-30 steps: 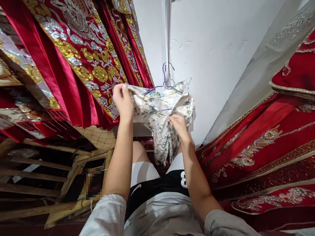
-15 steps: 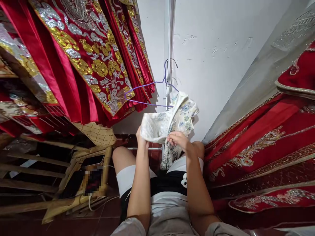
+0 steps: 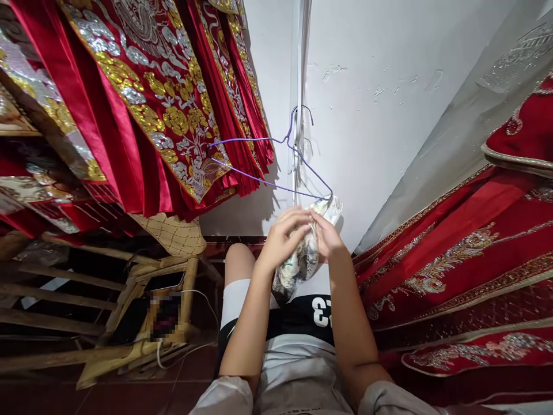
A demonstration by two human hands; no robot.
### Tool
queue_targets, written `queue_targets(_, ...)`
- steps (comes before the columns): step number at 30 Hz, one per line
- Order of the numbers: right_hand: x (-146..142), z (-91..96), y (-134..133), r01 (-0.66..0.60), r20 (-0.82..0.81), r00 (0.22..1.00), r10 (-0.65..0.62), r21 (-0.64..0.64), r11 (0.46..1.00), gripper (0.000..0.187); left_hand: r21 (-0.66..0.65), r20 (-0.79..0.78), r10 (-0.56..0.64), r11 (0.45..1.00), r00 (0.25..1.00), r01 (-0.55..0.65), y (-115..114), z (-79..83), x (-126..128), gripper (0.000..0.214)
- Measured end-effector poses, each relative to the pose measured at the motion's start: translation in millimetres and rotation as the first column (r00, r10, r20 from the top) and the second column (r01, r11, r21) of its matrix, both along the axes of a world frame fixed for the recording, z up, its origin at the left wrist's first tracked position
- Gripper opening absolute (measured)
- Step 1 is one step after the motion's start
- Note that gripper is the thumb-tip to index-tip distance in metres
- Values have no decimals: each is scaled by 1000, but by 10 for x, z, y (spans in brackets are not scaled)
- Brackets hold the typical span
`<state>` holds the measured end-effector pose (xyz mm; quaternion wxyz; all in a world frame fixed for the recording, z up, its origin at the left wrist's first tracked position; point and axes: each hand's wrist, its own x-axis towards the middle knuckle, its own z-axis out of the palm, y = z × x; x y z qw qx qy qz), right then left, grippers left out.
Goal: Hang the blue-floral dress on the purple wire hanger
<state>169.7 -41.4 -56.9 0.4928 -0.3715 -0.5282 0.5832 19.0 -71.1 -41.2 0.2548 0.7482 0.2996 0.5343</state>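
Note:
A purple wire hanger [image 3: 259, 139] is in front of the white wall, its hook at a vertical pole. Its left end is bare, in front of the red embroidered cloth. The right end goes into a white floral garment [image 3: 332, 212], which hangs bunched below it over my lap. My left hand [image 3: 285, 236] lies across the front of the garment with bent fingers on the cloth. My right hand [image 3: 327, 236] grips the garment's right side, thumb pointing up and left; its other fingers are partly hidden behind the fabric.
Red garments with gold and silver embroidery [image 3: 173, 109] hang at the upper left. More red beaded garments [image 3: 436, 276] line the right side. A bamboo chair [image 3: 190, 300] stands at lower left, with a cable and a blurred-out item on it.
My left hand has moved right from the garment's left edge to beside my right hand. The garment has slid down and is bunched up. The hanger has tilted, its right end lower.

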Motion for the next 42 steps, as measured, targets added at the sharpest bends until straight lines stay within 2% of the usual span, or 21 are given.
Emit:
queue_targets(2, 57, 204, -29, -129, -72, 990, 125, -69, 989, 35, -16, 30, 19, 1000, 999, -19, 164, -13, -85, 36)
queue_targets(4, 134, 409, -62, -248, -78, 967, 242, -82, 965, 36, -131, 46, -73, 988, 996, 78, 338, -73, -179, 49)
queue_targets(5, 180, 500, -66, -268, -47, 963, 266, -60, 961, 40, -190, 25, -130, 973, 991, 133, 409, -112, -228, 51)
queue_targets(6, 229, 578, -50, -251, 6, 968, 251, -16, 968, 41, -238, -27, -176, 957, 984, 164, 461, -147, -281, 53)
queue_targets(7, 280, 639, -9, -190, 77, 979, 186, 52, 980, 39, -265, -106, -192, 951, 976, 158, 492, -172, -341, 53)
queue_targets(8, 328, 681, 64, -95, 150, 986, 73, 145, 985, 35, -270, -194, -176, 955, 965, 120, 504, -182, -410, 53)
queue_targets(9, 371, 702, 170, 7, 208, 976, -61, 252, 968, 30, -258, -274, -139, 964, 952, 66, 501, -172, -491, 52)
queue_targets(11, 424, 687, 465, 180, 241, 920, -310, 442, 879, 24, -213, -393, -47, 976, 918, -42, 476, -94, -679, 48)
queue_targets(13, 415, 616, 817, 283, 204, 878, -434, 511, 812, 29, -175, -480, 3, 979, 877, -100, 465, 32, -883, 42)
queue_targets(15, 345, 520, 1139, 293, 223, 864, -450, 504, 813, 40, -148, -571, 27, 980, 821, -135, 493, 150, -1075, 38)
queue_targets(18, 214, 370, 1413, 152, 353, 878, -324, 435, 887, 42, -143, -671, 65, 966, 739, -214, 568, 223, -1312, 39)
queue_targets(20, 195, 275, 1431, 57, 430, 871, -239, 395, 917, 36, -173, -741, 66, 943, 668, -285, 585, 209, -1431, 41)
queue_targets(23, 331, 170, 1290, -11, 482, 847, -225, 438, 899, 31, -160, -859, 73, 902, 506, -400, 530, 191, -1526, 33)
queue_targets(26, 572, 171, 1086, -20, 506, 817, -277, 505, 863, 25, 9, -911, 225, 849, 346, -529, 486, 249, -1507, 20)
queue_targets(28, 711, 240, 966, -2, 509, 802, -311, 524, 852, 19, 130, -874, 377, 789, 307, -600, 530, 324, -1450, 12)
queue_targets(30, 795, 339, 866, 22, 495, 804, -331, 531, 847, 14, 203, -779, 518, 742, 354, -639, 634, 413, -1369, 5)
queue_targets(32, 816, 435, 780, 44, 478, 813, -333, 520, 853, 10, 217, -659, 588, 746, 469, -629, 762, 507, -1269, 1)
queue_targets(35, 751, 526, 666, 5, 484, 836, -257, 463, 886, 13, 170, -537, 507, 847, 674, -503, 932, 644, -1090, 15)
queue_targets(38, 668, 550, 586, -95, 507, 846, -164, 446, 890, 23, 157, -436, 415, 909, 799, -386, 1054, 735, -955, 32)
queue_targets(40, 677, 546, 565, -65, 495, 838, -229, 509, 859, 38, 159, -390, 390, 921, 834, -356, 1120, 759, -941, 37)
queue_targets(42, 760, 538, 575, 87, 433, 809, -398, 582, 809, 57, 163, -378, 380, 925, 844, -343, 1175, 764, -986, 38)
